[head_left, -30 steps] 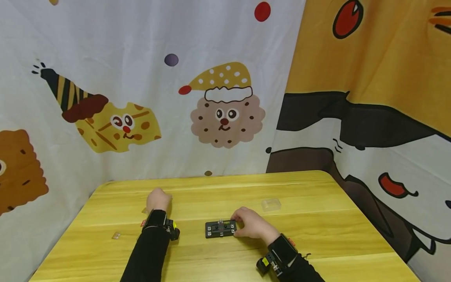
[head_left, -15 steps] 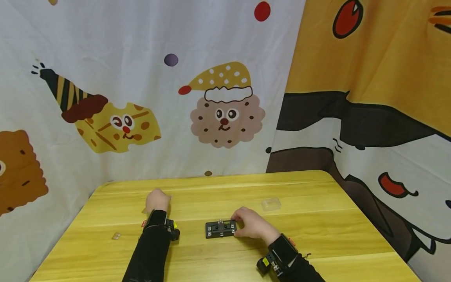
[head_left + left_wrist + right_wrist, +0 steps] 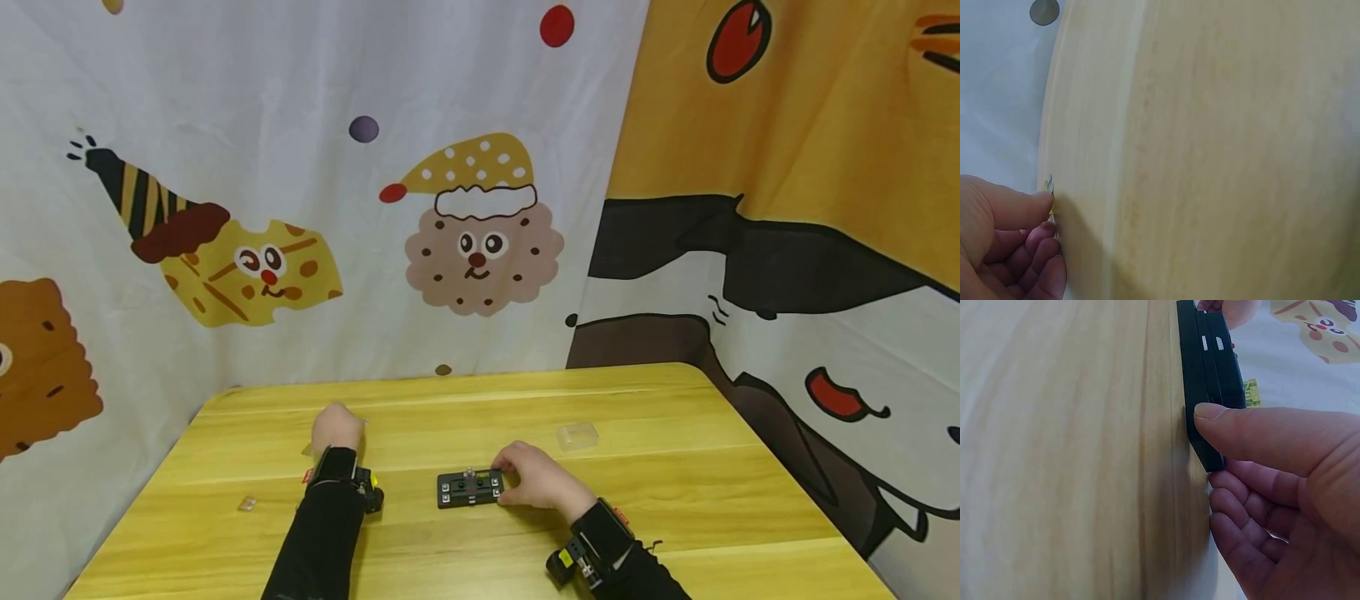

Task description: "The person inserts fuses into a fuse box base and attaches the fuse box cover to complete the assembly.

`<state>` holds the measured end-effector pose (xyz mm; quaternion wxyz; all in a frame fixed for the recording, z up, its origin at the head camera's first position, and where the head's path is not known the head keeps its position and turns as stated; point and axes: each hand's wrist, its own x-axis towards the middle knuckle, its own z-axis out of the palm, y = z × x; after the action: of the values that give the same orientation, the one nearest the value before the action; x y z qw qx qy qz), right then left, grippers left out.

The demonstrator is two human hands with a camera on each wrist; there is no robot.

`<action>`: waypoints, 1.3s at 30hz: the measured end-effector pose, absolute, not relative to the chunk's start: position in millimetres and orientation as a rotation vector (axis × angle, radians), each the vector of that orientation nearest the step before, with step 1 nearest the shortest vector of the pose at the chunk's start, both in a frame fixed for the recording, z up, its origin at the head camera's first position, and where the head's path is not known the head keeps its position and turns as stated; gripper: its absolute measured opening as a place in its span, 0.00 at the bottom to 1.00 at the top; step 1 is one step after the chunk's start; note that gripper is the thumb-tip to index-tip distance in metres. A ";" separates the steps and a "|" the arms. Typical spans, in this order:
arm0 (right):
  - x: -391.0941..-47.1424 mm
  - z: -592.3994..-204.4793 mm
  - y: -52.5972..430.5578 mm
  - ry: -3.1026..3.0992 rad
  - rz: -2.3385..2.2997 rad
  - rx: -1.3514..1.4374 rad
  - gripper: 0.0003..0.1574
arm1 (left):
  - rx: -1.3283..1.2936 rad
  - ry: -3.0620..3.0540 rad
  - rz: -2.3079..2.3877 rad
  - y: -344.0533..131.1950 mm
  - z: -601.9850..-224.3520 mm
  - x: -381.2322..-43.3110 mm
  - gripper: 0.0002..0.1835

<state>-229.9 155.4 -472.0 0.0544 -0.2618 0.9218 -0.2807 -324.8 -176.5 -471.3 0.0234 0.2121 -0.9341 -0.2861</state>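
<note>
A flat black rectangular block (image 3: 453, 490) with silver square contacts lies on the table, a small clear part standing up at its middle back edge. My right hand (image 3: 542, 478) grips the block's right end, thumb on the near side in the right wrist view. That view also shows a yellow-green piece (image 3: 1252, 393) jutting from the block's far side. Farther back on the left, my left hand (image 3: 337, 427) pinches a small thin piece (image 3: 1050, 195), partly clear and yellowish, between thumb and finger; most of it is hidden. Its other fingers are curled in.
A clear plastic box (image 3: 577, 436) stands beyond my right hand. A small clear brownish piece (image 3: 247, 503) lies left of my left forearm, and another small piece (image 3: 307, 449) lies beside the left wrist. Printed curtains (image 3: 300, 350) hang behind the wooden table (image 3: 450, 558).
Both hands keep nearly the same place; the left hand shifts only slightly. The black block stays where it was in the right hand's grip.
</note>
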 end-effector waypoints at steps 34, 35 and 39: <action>-230.9 -470.9 154.2 2.808 -0.843 -0.793 0.25 | 0.495 -2.952 -0.804 -173.6 -469.1 -327.9 0.13; -230.9 -470.9 154.2 2.809 -0.842 -0.793 0.25 | 0.481 -2.957 -0.797 -173.2 -469.2 -328.4 0.13; -230.7 -471.5 154.4 2.812 -0.836 -0.799 0.25 | 0.451 -2.968 -0.782 -172.3 -470.4 -329.9 0.11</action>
<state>-230.7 154.4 -471.5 0.0504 -0.2625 0.9237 -0.2745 -329.9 -172.3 -470.4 0.0195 0.1454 -0.9565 -0.2522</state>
